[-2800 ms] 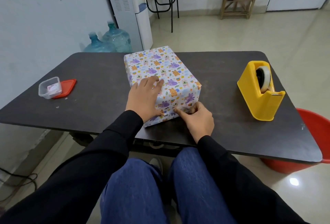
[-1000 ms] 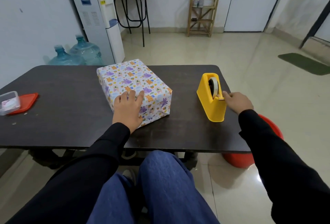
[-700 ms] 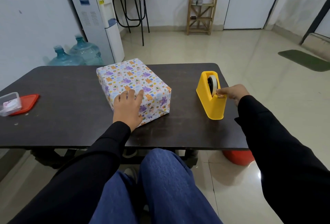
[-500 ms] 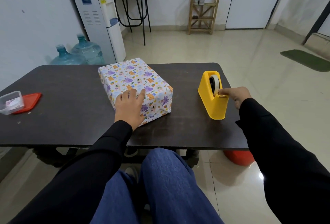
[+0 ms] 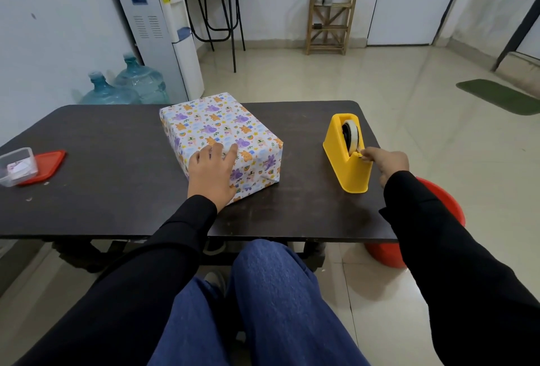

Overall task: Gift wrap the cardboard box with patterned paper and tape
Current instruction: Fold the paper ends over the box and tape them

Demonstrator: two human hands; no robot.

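Paper with a cartoon pattern covers the cardboard box fully. The box stands in the middle of the dark bench, a little turned. The left grip lies on its near end, fingers straight and pressing the paper. To the right, near the bench edge, stands a yellow dispenser with the tape. The right grip is curled at its near top edge and pinches the tape end. At the far left a clear container touches a red lid.
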